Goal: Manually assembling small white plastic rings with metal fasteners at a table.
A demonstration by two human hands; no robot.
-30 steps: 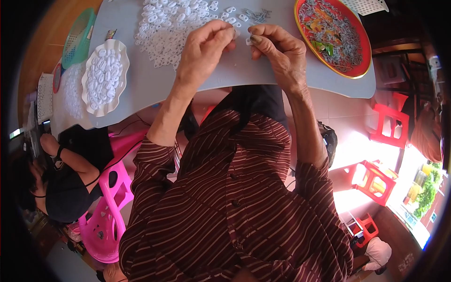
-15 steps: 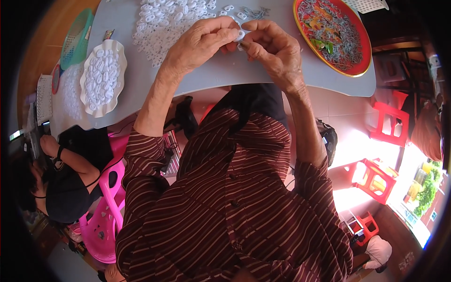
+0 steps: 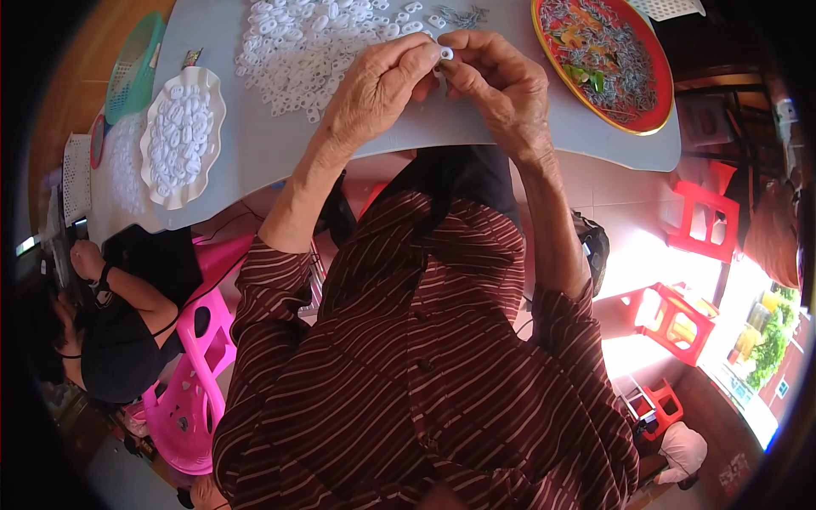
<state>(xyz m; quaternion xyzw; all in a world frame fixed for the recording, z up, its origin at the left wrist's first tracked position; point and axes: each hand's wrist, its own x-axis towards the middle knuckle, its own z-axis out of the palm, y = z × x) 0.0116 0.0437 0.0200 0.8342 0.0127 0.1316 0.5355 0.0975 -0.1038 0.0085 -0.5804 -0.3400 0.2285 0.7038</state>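
Above the near part of the table my two hands meet fingertip to fingertip. Between them is a small white plastic piece [image 3: 445, 53] with a round hole. The thumb and fingers of my left hand [image 3: 382, 85] pinch its left side. My right hand [image 3: 501, 89] presses on it from the right, thumb and forefinger closed; whether it also holds a small metal part is hidden. Just beyond my left hand spreads a heap of similar white pieces [image 3: 293, 72]. A few small metal pins [image 3: 461, 16] lie beyond my fingertips.
A red round tray [image 3: 663, 89] of metal pins sits at the right of the grey table [image 3: 255, 161]. On the left are a scalloped white dish [image 3: 220, 110] of white pieces and a green basket [image 3: 136, 72]. Another person [image 3: 127, 340] sits by a pink chair [image 3: 183, 425]; red stools [image 3: 710, 221] stand right.
My left hand has shifted a little right and closer to my right hand. The white piece has moved slightly right and up, still between my fingertips.
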